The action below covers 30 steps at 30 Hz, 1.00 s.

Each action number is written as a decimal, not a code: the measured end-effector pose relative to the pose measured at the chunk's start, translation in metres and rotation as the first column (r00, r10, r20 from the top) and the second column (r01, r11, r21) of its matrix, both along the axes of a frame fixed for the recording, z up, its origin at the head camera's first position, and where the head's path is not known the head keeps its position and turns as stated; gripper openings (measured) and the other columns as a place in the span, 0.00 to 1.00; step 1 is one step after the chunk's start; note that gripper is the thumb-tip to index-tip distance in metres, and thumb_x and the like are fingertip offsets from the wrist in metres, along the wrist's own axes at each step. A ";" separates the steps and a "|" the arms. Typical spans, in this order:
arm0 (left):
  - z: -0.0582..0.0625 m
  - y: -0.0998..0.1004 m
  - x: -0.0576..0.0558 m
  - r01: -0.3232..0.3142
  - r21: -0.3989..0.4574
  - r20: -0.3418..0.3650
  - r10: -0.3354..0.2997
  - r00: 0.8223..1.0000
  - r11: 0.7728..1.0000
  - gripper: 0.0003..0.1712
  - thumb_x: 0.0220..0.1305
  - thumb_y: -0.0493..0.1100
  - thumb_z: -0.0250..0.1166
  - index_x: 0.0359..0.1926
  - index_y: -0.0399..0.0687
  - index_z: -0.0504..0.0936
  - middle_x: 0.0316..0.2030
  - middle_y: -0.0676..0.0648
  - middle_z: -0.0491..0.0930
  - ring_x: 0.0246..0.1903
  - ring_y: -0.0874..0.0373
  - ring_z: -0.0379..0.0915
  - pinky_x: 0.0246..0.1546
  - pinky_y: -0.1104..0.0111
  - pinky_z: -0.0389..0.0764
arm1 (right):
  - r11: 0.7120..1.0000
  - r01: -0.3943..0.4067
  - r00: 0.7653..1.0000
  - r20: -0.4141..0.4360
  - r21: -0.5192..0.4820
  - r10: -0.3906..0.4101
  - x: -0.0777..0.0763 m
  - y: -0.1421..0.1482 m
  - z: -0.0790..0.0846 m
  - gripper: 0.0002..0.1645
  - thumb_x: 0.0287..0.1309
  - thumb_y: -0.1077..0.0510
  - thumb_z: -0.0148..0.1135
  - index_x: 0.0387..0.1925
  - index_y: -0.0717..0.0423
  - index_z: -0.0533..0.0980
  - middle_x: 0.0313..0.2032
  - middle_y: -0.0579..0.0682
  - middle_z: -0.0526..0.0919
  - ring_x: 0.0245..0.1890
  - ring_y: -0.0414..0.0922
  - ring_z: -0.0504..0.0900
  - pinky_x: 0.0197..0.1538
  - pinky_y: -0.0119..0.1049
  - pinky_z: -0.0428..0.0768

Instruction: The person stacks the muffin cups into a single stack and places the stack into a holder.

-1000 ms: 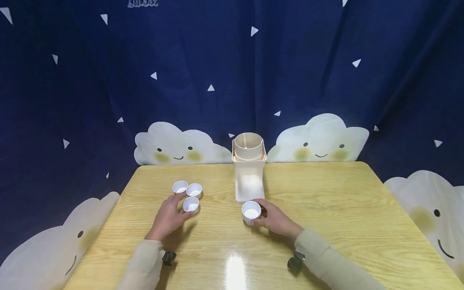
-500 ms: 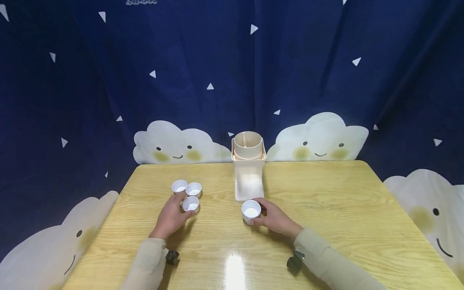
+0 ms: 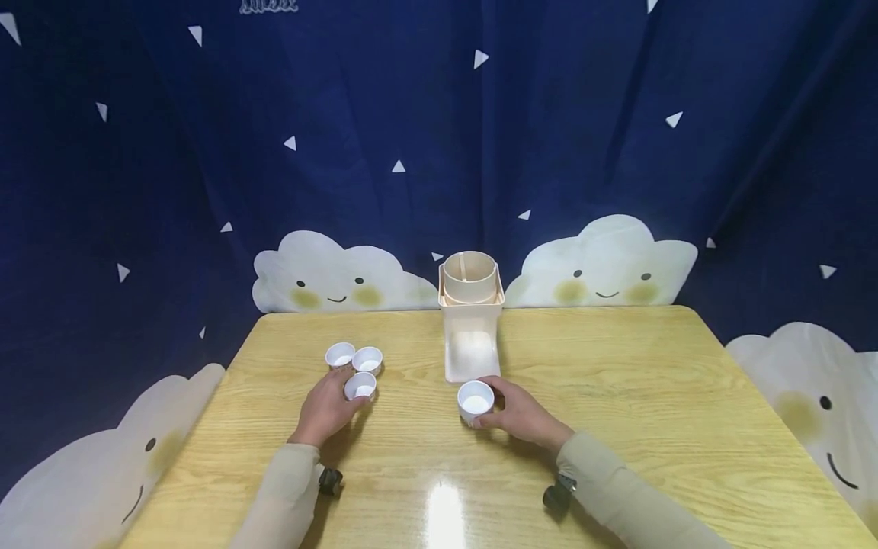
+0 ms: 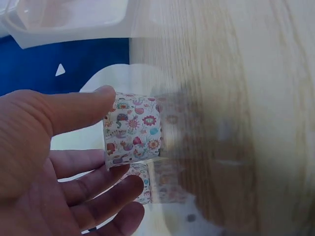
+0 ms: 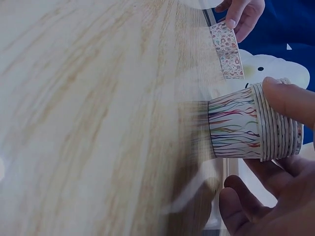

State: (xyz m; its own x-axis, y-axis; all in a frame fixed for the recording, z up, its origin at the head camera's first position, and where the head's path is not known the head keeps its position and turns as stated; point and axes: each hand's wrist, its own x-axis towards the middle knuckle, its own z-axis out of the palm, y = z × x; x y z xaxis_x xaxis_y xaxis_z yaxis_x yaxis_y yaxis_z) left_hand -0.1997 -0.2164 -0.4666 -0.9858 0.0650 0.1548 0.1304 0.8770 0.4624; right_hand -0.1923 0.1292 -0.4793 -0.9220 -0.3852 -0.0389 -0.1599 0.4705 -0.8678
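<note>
My left hand (image 3: 325, 408) pinches a small paper cup (image 3: 360, 386) between thumb and fingers. In the left wrist view this cup (image 4: 132, 129) has a white wall printed with flowers and small animals, the thumb on one side near its rim. Two more white cups (image 3: 341, 354) (image 3: 367, 359) stand just behind it. With my right hand (image 3: 523, 415) I grip a stack of nested paper cups (image 3: 476, 402) at table centre. The right wrist view shows several stacked rims, the outermost cup (image 5: 235, 127) striped with wavy coloured lines, thumb and fingers around the rims.
Behind the stack stands a cream plastic dispenser (image 3: 472, 343) with a round ring (image 3: 470, 277) on top and a low tray at its foot. The wooden table (image 3: 617, 366) ends at a dark blue curtain (image 3: 411, 91) with white clouds.
My left hand has shifted slightly right and closed in around its cup. My right hand and the cup stack stay in place.
</note>
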 end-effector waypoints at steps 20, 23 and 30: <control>0.008 0.005 0.011 0.014 0.040 0.016 -0.014 1.000 0.999 0.27 0.54 0.48 0.74 0.54 0.42 0.83 0.33 0.46 0.86 0.28 0.60 0.75 0.29 0.65 0.75 | 1.000 -0.030 0.999 -0.034 0.000 0.030 0.001 0.001 0.000 0.39 0.47 0.57 0.77 0.61 0.59 0.72 0.54 0.55 0.82 0.56 0.51 0.78 0.60 0.45 0.73; 0.010 0.008 0.011 0.040 0.049 0.009 -0.041 0.999 0.998 0.27 0.53 0.48 0.75 0.54 0.44 0.83 0.32 0.47 0.85 0.27 0.61 0.74 0.28 0.68 0.73 | 0.999 -0.037 0.999 -0.038 -0.003 0.037 0.001 0.001 0.000 0.39 0.47 0.57 0.77 0.61 0.59 0.72 0.54 0.56 0.82 0.56 0.52 0.78 0.60 0.46 0.73; 0.013 0.013 0.012 0.078 0.069 -0.025 -0.076 0.997 0.995 0.26 0.52 0.47 0.76 0.53 0.44 0.84 0.33 0.46 0.86 0.28 0.60 0.76 0.28 0.68 0.74 | 0.999 -0.036 0.999 -0.035 -0.012 0.036 0.001 0.001 0.002 0.39 0.47 0.57 0.77 0.61 0.59 0.72 0.54 0.56 0.82 0.56 0.51 0.78 0.61 0.47 0.73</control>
